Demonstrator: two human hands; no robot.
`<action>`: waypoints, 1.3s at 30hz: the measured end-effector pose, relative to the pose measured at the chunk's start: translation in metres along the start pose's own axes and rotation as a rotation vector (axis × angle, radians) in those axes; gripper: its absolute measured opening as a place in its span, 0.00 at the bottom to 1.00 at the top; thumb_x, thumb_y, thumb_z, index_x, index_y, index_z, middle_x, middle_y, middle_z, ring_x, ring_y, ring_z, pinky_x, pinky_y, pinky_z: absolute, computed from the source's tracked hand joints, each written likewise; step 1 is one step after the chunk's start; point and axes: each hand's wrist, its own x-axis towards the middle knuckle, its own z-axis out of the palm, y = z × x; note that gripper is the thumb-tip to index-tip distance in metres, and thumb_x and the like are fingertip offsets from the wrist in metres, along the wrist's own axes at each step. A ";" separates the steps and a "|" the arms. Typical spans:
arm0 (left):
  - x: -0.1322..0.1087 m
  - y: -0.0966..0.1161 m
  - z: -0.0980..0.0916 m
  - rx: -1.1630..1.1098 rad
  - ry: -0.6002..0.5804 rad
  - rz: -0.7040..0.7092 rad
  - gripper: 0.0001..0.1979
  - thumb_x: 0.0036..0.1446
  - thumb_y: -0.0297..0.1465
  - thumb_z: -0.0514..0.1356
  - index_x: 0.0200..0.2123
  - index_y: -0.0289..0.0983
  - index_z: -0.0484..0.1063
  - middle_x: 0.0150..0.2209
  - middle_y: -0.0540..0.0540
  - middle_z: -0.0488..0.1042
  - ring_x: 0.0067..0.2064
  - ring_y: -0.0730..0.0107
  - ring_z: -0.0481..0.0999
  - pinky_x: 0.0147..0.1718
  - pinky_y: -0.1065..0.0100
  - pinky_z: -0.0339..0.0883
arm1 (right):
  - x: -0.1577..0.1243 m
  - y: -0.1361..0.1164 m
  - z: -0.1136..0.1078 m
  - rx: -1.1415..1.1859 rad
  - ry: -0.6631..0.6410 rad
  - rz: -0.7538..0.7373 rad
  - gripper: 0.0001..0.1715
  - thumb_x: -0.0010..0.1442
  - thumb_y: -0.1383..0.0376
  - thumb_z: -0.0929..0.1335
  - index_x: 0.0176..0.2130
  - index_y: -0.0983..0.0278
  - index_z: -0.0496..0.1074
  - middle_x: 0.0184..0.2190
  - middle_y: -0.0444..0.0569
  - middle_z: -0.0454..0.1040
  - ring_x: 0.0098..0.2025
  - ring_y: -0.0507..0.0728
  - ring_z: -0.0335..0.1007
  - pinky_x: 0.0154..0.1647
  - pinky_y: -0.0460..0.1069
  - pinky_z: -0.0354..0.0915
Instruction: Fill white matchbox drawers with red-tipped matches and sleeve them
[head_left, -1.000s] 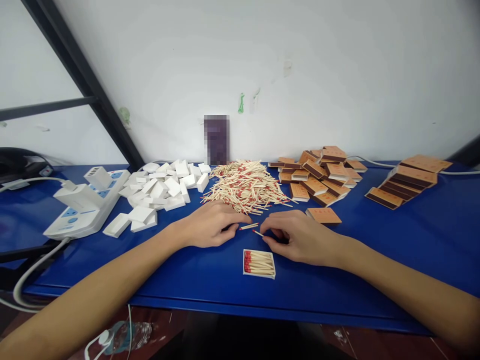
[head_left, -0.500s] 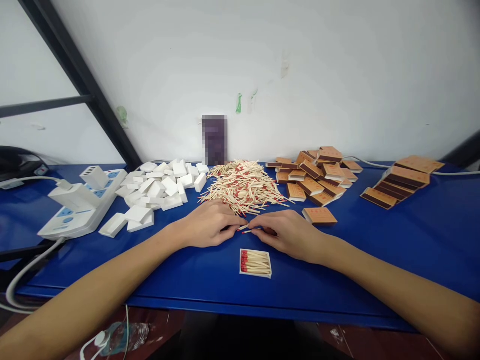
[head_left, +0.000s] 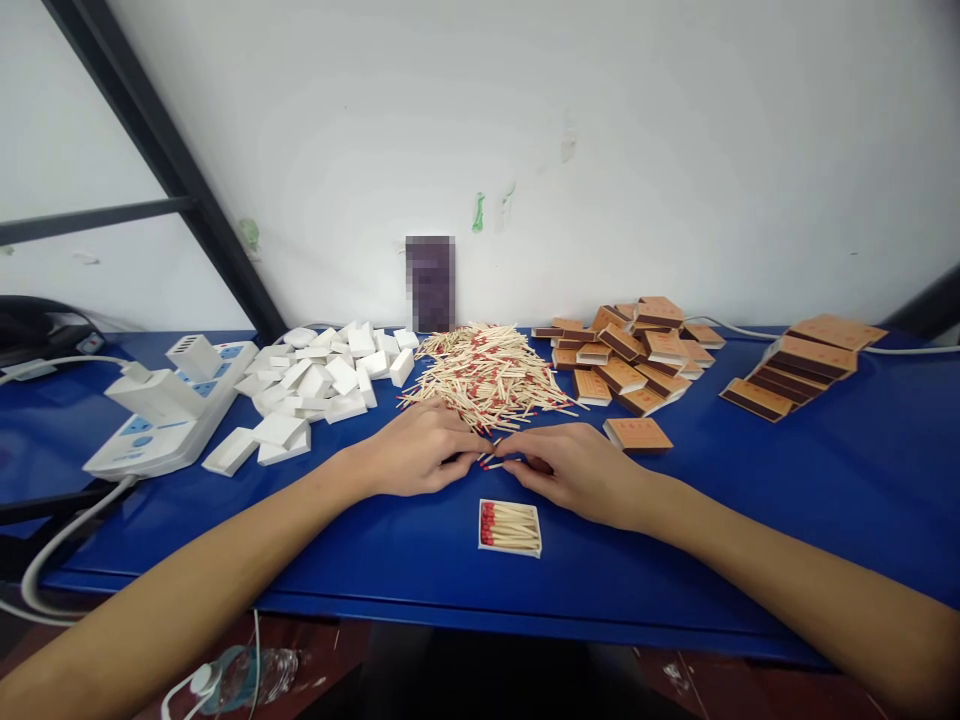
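My left hand [head_left: 429, 450] rests at the near edge of a heaped pile of matches [head_left: 487, 370], fingers curled and fingertips drawn in around a few loose red-tipped matches [head_left: 489, 463]. Facing it, my right hand [head_left: 589, 470] has thumb and fingers bent around the same matches, its fingertips almost meeting those of the left. Parts of these matches are hidden by the fingers. Just in front of the hands lies a white matchbox tray [head_left: 510, 552], holding a layer of matches with their red heads to the left.
White empty trays [head_left: 322, 375] are heaped at left beside a power strip [head_left: 150, 440] with chargers. Orange matchbox sleeves [head_left: 637, 350] pile up at right, one single matchbox [head_left: 637, 435] nearer, more stacked [head_left: 806, 360] farther right. A pixelated dark object [head_left: 430, 285] leans against the wall.
The fingertips have shifted slightly, and the few matches between them lie at a different angle. The tray and piles stay put; the camera view has tilted a little.
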 end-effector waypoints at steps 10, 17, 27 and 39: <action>0.000 -0.002 -0.005 -0.040 0.014 -0.004 0.08 0.65 0.29 0.57 0.38 0.38 0.77 0.34 0.51 0.80 0.36 0.68 0.76 0.41 0.63 0.59 | 0.004 0.001 -0.004 -0.055 -0.016 0.119 0.07 0.65 0.64 0.66 0.37 0.61 0.74 0.26 0.44 0.74 0.27 0.53 0.67 0.29 0.47 0.53; 0.004 0.003 -0.001 -0.076 0.006 0.016 0.10 0.68 0.30 0.56 0.42 0.38 0.78 0.35 0.48 0.80 0.38 0.66 0.74 0.41 0.64 0.62 | 0.009 0.004 0.002 -0.070 0.094 0.225 0.08 0.63 0.64 0.68 0.31 0.63 0.72 0.23 0.43 0.68 0.26 0.52 0.61 0.29 0.48 0.52; 0.000 -0.004 -0.003 -0.020 0.207 -0.013 0.13 0.63 0.25 0.53 0.42 0.36 0.77 0.33 0.46 0.78 0.35 0.67 0.74 0.38 0.64 0.64 | 0.006 -0.001 0.002 0.025 0.089 0.118 0.07 0.63 0.65 0.68 0.33 0.63 0.74 0.25 0.43 0.69 0.26 0.52 0.63 0.29 0.47 0.55; -0.002 -0.012 -0.001 0.123 0.235 -0.137 0.15 0.66 0.30 0.53 0.51 0.38 0.75 0.40 0.42 0.71 0.42 0.61 0.69 0.43 0.58 0.64 | 0.002 -0.002 -0.002 0.072 0.067 0.029 0.08 0.64 0.66 0.66 0.35 0.63 0.75 0.34 0.48 0.73 0.38 0.57 0.69 0.41 0.52 0.62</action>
